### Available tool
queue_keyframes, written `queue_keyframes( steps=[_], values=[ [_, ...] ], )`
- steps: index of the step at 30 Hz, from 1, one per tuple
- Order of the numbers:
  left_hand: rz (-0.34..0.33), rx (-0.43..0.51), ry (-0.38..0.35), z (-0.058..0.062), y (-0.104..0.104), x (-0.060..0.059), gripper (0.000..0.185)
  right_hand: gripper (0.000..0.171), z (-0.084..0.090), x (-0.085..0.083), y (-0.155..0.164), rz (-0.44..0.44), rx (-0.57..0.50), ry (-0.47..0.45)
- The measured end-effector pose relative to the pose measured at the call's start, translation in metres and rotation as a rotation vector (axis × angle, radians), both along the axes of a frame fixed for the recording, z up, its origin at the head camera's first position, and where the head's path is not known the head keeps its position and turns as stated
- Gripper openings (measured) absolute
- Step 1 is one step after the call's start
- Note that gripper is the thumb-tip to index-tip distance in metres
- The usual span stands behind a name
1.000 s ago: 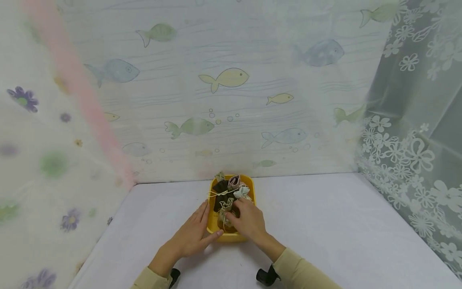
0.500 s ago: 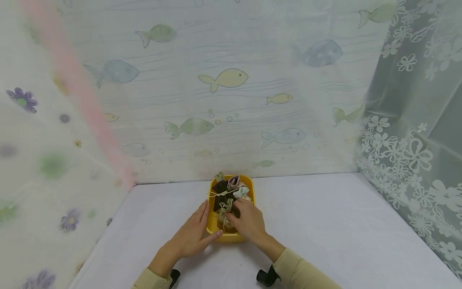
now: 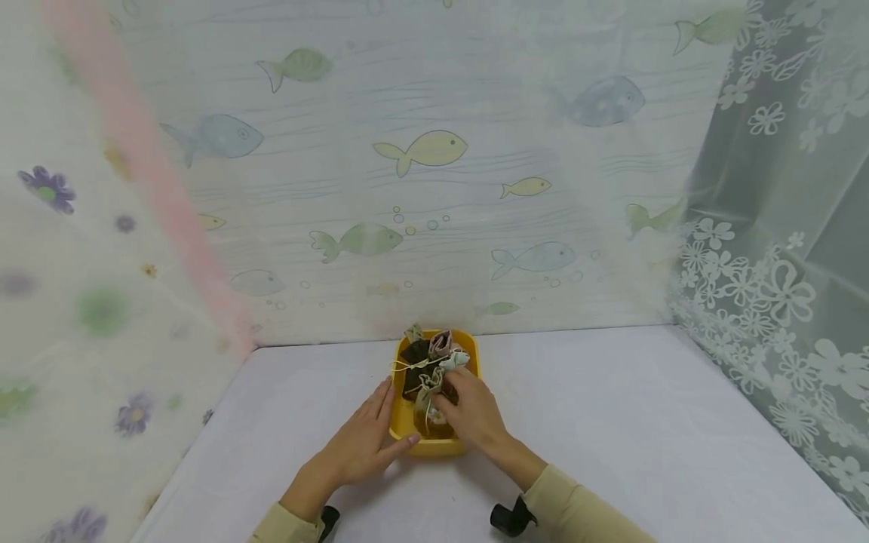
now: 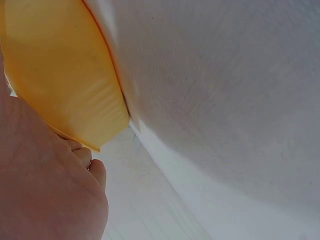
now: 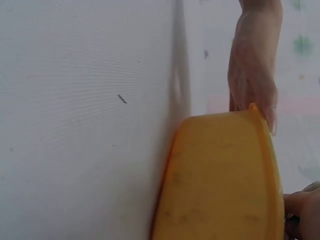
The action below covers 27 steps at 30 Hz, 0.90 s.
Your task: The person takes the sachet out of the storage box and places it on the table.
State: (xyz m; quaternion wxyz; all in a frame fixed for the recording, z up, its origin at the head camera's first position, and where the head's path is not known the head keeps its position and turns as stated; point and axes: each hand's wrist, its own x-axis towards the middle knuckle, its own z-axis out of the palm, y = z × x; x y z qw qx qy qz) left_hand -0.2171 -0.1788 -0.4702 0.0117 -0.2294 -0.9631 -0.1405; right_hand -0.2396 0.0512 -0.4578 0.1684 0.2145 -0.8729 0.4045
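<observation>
Picking a pouch out of the yellow tub.

Head view: the tub [image 3: 468, 358] sits at the table's [image 3: 611, 422] back edge, mid-width. The left hand [image 3: 363, 445] lies with straight, relaxed fingers along its left wall, steadying it. The right hand [image 3: 471, 415] curls its fingers round a pale pouch [image 3: 429, 388] inside, seemingly mid-lift; the next move would call for drawing it clear of the tangled strings. One tub; four or five pouches, hard to separate.

Left wrist view: tub wall against the palm [image 4: 45, 190]; the grip hardly shows.

Right wrist view: the tub's outside, left hand's fingers [image 5: 252, 70] flat on its far wall; the pouch is hidden.
</observation>
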Motion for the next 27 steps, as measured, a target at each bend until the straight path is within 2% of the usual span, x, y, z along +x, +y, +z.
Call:
queue_keyframes(
  steps=[7, 14, 27],
  values=[
    [-0.013, 0.019, 0.024, 0.002, 0.000, 0.000, 0.102, 0.017, 0.009, -0.002, 0.004, 0.036, -0.030, -0.007],
    [0.008, -0.012, -0.010, 0.000, 0.000, -0.002, 0.105, 0.007, 0.017, -0.003, 0.011, 0.063, -0.079, 0.008],
    [-0.005, -0.004, 0.011, 0.002, 0.000, 0.002, 0.104, 0.008, 0.032, 0.000, 0.029, 0.093, -0.119, -0.005]
  ],
)
